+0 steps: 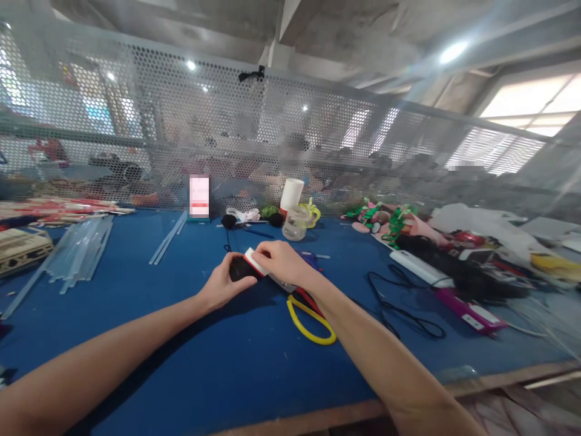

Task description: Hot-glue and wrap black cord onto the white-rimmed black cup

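Observation:
Above the middle of the blue table, my left hand [226, 281] is closed around a black rounded piece [239, 268] with a red-edged white end. My right hand [280, 260] pinches the white end [255, 261] of the same piece from the right. What exactly the piece is, I cannot make out. Partly under my right wrist lies a tool with a yellow loop handle [313, 334] and a red part, probably scissors. A blue item [311, 260] shows just behind that wrist. Beyond my hands stand a clear cup [295, 225] and a white spool [292, 194].
Clear glue sticks [84, 251] lie left on the blue table [181, 369]. Black balls [228, 222] sit at the back near a lit phone screen [199, 195]. A black cable [385, 300] and a white-and-purple glue gun-like device [467, 312] lie right. A perforated metal screen [181, 115] runs behind.

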Demonstrator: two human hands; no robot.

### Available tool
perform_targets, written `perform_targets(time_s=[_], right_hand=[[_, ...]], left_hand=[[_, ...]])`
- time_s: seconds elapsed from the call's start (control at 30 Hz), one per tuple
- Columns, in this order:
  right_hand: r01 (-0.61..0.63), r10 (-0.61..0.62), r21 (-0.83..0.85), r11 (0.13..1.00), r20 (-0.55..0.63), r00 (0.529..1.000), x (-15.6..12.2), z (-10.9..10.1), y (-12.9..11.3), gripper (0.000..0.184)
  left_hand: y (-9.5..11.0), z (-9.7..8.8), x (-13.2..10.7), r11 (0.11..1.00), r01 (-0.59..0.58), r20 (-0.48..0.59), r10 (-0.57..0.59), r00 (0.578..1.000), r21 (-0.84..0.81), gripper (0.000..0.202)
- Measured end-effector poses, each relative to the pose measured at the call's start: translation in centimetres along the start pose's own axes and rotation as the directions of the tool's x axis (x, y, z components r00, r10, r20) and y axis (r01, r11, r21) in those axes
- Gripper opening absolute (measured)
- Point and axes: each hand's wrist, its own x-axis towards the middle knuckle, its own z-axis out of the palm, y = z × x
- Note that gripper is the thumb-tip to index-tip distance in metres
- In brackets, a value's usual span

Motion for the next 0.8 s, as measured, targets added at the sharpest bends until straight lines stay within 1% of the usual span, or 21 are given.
perform_targets(time_s=[0.1, 0.17, 0.23, 0.33, 0.4, 0.43, 0.47, 0.5, 0.53, 0.57, 0.6, 0.63, 0.67, 0.7, 0.73, 0.77, 0.8], right_hand=[[-0.047, 0.052, 0.034, 0.998, -0.136, 0.989, -0.5, -0.3, 1.1, 0.018], [-0.082, 0.097, 0.07, 0.994, -0.245, 0.965, -0.8, -0.4, 2.0, 0.018], [-0.109, 0.146, 0.126, 0.986, -0.341, 0.929, -1.0, -0.3, 2.8, 0.018], [-0.125, 0.226, 0.247, 0.961, -0.441, 0.869, -0.9, 0.0, 3.8, 0.019], [-0.126, 0.294, 0.35, 0.928, -0.483, 0.825, -0.7, 0.2, 4.5, 0.019], [-0.128, 0.336, 0.408, 0.904, -0.494, 0.802, -0.5, 0.2, 4.8, 0.02], [-0.13, 0.382, 0.468, 0.874, -0.497, 0.779, -0.3, 0.2, 5.1, 0.022], [-0.132, 0.427, 0.527, 0.84, -0.491, 0.759, -0.1, 0.2, 5.4, 0.023], [-0.132, 0.469, 0.581, 0.803, -0.48, 0.742, 0.1, 0.1, 5.7, 0.024], [-0.129, 0.502, 0.627, 0.768, -0.465, 0.729, 0.3, 0.0, 5.9, 0.024], [-0.121, 0.525, 0.665, 0.737, -0.45, 0.722, 0.4, -0.2, 6.1, 0.024], [-0.11, 0.538, 0.693, 0.713, -0.438, 0.72, 0.6, -0.5, 6.2, 0.024], [-0.097, 0.543, 0.713, 0.695, -0.431, 0.721, 0.6, -0.7, 6.2, 0.024], [-0.084, 0.542, 0.726, 0.683, -0.427, 0.724, 0.7, -1.0, 6.1, 0.024], [-0.07, 0.535, 0.732, 0.678, -0.425, 0.73, 0.6, -1.3, 6.0, 0.024], [-0.058, 0.523, 0.731, 0.68, -0.428, 0.737, 0.5, -1.5, 5.7, 0.025], [-0.048, 0.505, 0.723, 0.689, -0.432, 0.747, 0.3, -1.7, 5.4, 0.025]], left_hand=[[-0.3, 0.1, 0.2, 0.999, -0.006, -0.051, 0.009, 0.999, 0.048, 0.033], [-0.5, 0.1, 0.4, 0.995, -0.024, -0.076, 0.032, 0.997, 0.099, 0.024], [-0.6, 0.0, 0.5, 0.984, -0.068, -0.075, 0.081, 0.994, 0.162, 0.021], [-0.2, -0.3, 0.3, 0.954, -0.188, -0.018, 0.198, 0.98, 0.235, 0.024], [0.3, -0.5, 0.1, 0.919, -0.288, 0.063, 0.282, 0.957, 0.268, 0.026], [0.6, -0.5, -0.1, 0.886, -0.359, 0.119, 0.338, 0.933, 0.294, 0.025], [0.9, -0.5, -0.3, 0.767, -0.508, 0.224, 0.455, 0.862, 0.392, 0.026], [1.2, -0.4, -0.5, 0.641, -0.612, 0.296, 0.539, 0.789, 0.463, 0.027], [1.4, -0.3, -0.6, 0.548, -0.676, 0.352, 0.585, 0.731, 0.493, 0.027], [1.5, -0.2, -0.7, 0.485, -0.716, 0.393, 0.609, 0.689, 0.502, 0.026], [1.6, -0.1, -0.8, 0.456, -0.74, 0.419, 0.62, 0.663, 0.495, 0.025], [1.5, 0.0, -0.8, 0.447, -0.751, 0.437, 0.62, 0.652, 0.486, 0.024], [1.3, 0.0, -0.7, 0.456, -0.751, 0.442, 0.614, 0.654, 0.477, 0.022], [1.0, -0.1, -0.5, 0.482, -0.73, 0.425, 0.6, 0.678, 0.484, 0.019], [0.8, -0.3, -0.3, 0.526, -0.689, 0.384, 0.578, 0.72, 0.499, 0.017], [0.6, -0.5, 0.0, 0.58, -0.623, 0.3, 0.559, 0.773, 0.525, 0.019], [0.5, -0.8, 0.4, 0.637, -0.538, 0.185, 0.535, 0.824, 0.552, 0.028]])
